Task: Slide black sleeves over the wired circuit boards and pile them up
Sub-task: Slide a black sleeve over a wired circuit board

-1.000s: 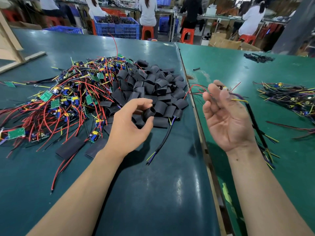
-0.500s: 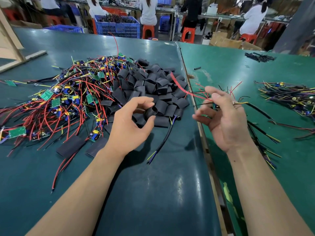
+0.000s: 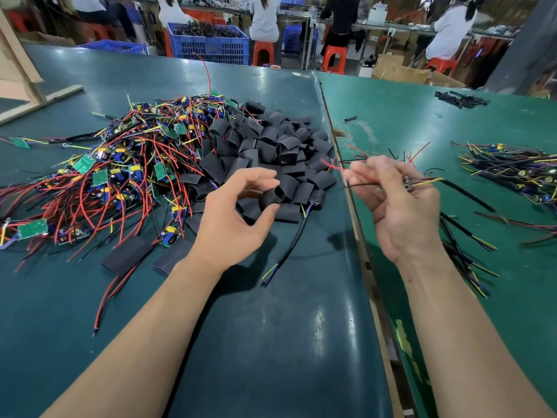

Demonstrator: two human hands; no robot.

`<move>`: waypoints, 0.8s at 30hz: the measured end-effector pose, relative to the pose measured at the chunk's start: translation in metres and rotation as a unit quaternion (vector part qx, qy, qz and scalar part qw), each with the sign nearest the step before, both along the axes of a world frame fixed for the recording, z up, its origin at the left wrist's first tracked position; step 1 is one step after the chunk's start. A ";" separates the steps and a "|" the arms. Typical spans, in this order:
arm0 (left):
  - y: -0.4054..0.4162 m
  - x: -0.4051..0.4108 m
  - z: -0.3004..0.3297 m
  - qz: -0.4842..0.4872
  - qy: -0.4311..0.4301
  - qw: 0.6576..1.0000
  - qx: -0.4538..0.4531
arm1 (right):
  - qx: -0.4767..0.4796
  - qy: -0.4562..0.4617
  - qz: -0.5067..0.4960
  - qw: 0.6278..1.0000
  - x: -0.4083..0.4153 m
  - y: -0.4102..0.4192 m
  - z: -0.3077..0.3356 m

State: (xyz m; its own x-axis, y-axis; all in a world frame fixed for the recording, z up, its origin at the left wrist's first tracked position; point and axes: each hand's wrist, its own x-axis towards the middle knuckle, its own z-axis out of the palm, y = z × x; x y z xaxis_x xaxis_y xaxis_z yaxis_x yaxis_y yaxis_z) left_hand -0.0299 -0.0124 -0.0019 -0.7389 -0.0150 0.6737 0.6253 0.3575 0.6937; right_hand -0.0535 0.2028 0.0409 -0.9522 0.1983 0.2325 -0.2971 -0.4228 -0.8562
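A heap of green circuit boards with red and black wires (image 3: 114,176) covers the left of the dark table. Beside it lies a pile of black sleeves (image 3: 271,146). My left hand (image 3: 232,221) pinches one black sleeve (image 3: 272,196), its opening turned to the right, at the pile's near edge. My right hand (image 3: 398,212) grips a wired circuit board (image 3: 410,184) by its red and black leads, which point left toward that sleeve. The board itself is mostly hidden by my fingers.
A finished pile of sleeved boards (image 3: 518,173) lies at the right on the green table (image 3: 452,122). More sleeved cables (image 3: 461,242) lie under my right wrist. One loose black cable (image 3: 292,239) rests on the dark table. People sit at benches behind.
My right hand has turned from palm-up to gripping the board and brought its wires left toward the sleeve. My left hand has stayed in place holding the sleeve.
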 end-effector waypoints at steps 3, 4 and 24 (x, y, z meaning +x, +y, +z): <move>0.001 0.001 0.001 -0.012 -0.004 1.000 -0.010 | -0.044 0.025 -0.049 0.998 -0.002 0.004 0.001; 0.002 0.002 0.001 -0.015 -0.004 1.000 -0.014 | -0.042 0.033 -0.057 0.997 -0.003 0.004 0.001; 0.004 -0.001 0.000 0.031 0.024 0.999 0.010 | 0.090 0.083 0.100 0.987 0.012 -0.013 -0.003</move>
